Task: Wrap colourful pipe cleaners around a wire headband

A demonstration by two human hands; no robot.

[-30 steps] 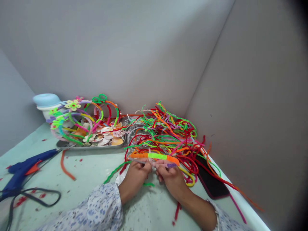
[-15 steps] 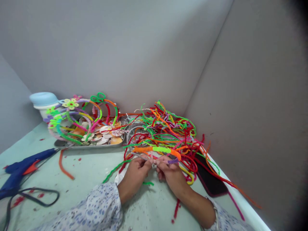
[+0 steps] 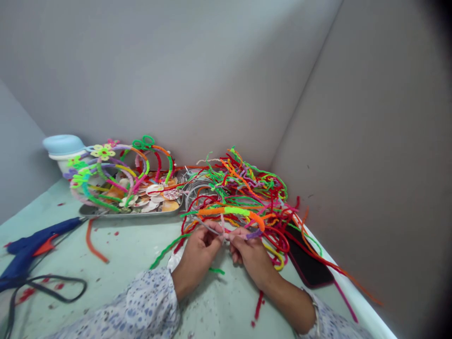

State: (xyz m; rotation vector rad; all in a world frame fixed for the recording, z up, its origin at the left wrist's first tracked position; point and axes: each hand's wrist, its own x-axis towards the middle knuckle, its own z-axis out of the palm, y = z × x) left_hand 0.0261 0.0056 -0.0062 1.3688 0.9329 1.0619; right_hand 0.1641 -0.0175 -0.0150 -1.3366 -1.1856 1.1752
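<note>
My left hand and my right hand meet at the fingertips over the pale green table. Both pinch a curved metal headband wrapped in orange, lime green and purple pipe cleaner. The wrapped arc stands just above my fingers, with a bare grey stretch near my left fingers. A loose pink pipe cleaner end runs between my fingertips. Right behind the headband lies a big tangle of coloured pipe cleaners.
A metal tray at the back left holds finished decorated headbands and paper shapes. A blue glue gun with its black cord lies far left. A dark phone lies right of my hands. A pale blue lidded pot stands at the back.
The headband has risen slightly and tilted away from me while both hands kept their pinch. My hands stayed in nearly the same place.
</note>
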